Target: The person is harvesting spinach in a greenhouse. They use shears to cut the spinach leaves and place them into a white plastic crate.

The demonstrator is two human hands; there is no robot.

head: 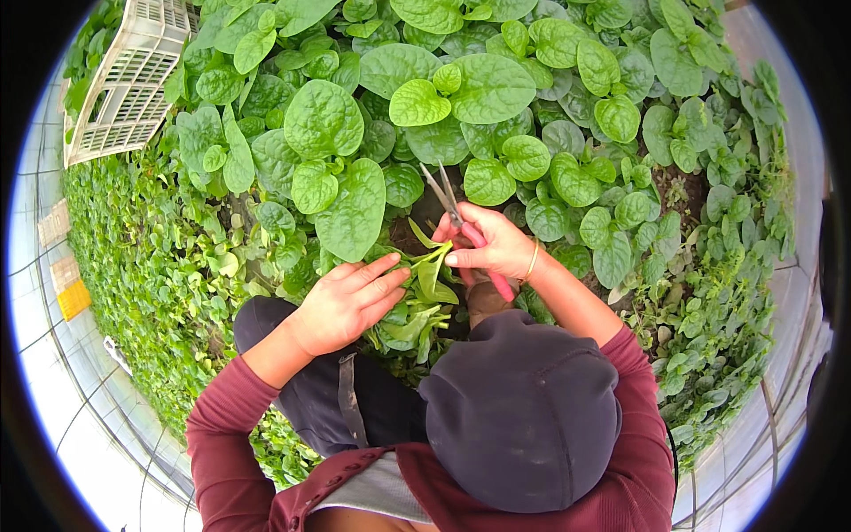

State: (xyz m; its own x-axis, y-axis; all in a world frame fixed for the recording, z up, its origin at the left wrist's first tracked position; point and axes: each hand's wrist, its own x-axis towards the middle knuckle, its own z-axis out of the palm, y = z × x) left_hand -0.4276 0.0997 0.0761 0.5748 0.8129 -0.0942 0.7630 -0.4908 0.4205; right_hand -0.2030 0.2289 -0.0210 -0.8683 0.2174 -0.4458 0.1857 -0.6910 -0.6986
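My right hand holds a pair of scissors with pink-red handles, blades parted and pointing up and away from me. Its thumb and fingers also meet the cut ends of light green stems. Flat, with fingers extended, my left hand lies over leafy greens just left of those stems; whether it grips any leaf underneath is hidden. Below and between the hands is a bunch of green leaves and stems. Broad-leaved green plants stand right in front of both hands.
A white plastic crate stands tilted at the upper left. Dense plants cover the ground on the left, and more grow at the right. My bent knees in dark trousers are close below the hands. Translucent sheeting borders the bed.
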